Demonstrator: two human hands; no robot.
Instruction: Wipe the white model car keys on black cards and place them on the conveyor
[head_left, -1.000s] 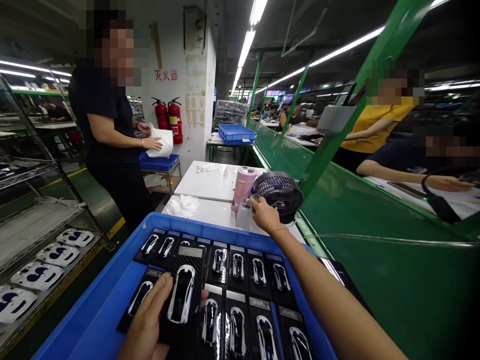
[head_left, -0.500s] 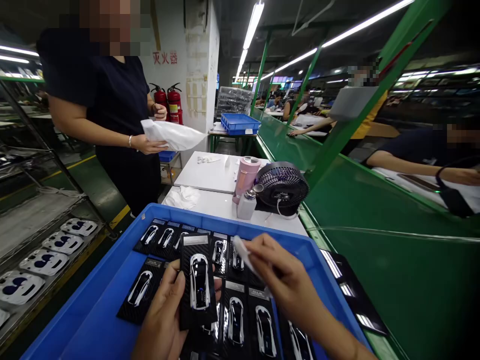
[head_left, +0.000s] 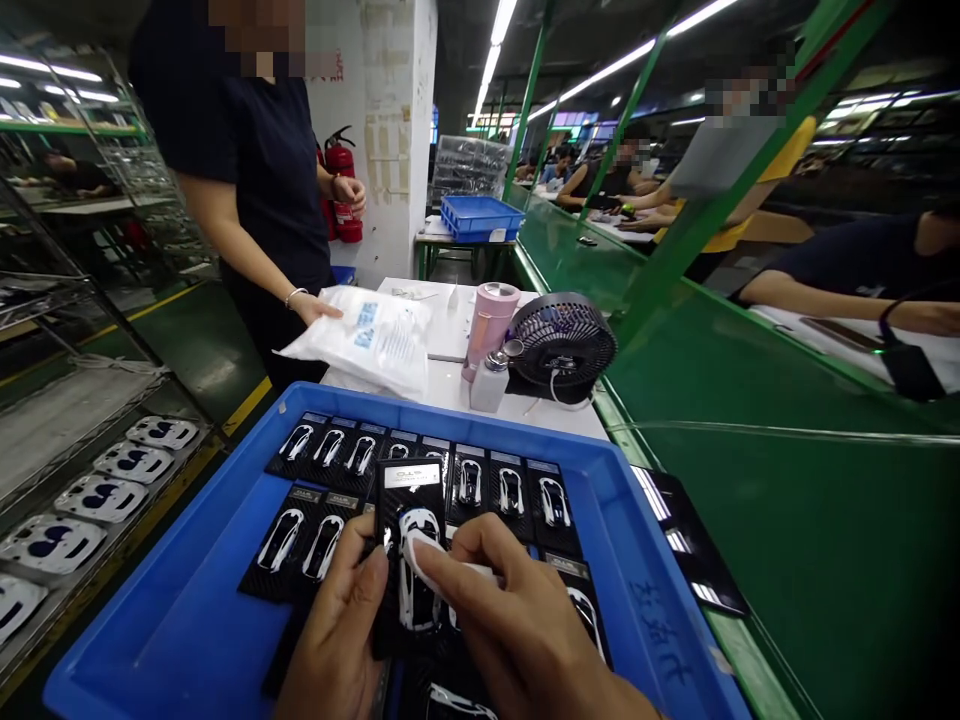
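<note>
My left hand (head_left: 334, 625) grips a black carbon-patterned display base by its side. On that base is a small white-and-black model car (head_left: 415, 605), tilted up toward me, with a silver label at the base's far end. My right hand (head_left: 536, 625) pinches a white wipe (head_left: 480, 573), its fingertips pressing on the car's roof end. Beneath both hands a blue tray (head_left: 180, 585) carries several similar model cars (head_left: 281, 540) on black bases, laid in rows. My hands and the held base hide part of those rows.
Beyond the tray, a white table (head_left: 577, 420) bears a pump bottle (head_left: 490, 385), a pink tumbler (head_left: 491, 320) and a black fan (head_left: 562, 340). A co-worker at left holds a white plastic bag (head_left: 375, 335). Right is a green conveyor (head_left: 712, 440); left, a rack (head_left: 105, 395) with white shells.
My right hand has moved left and down, bringing the wipe onto the held car. The co-worker has lowered the white bag to the tray's far edge. My view has shifted slightly.
</note>
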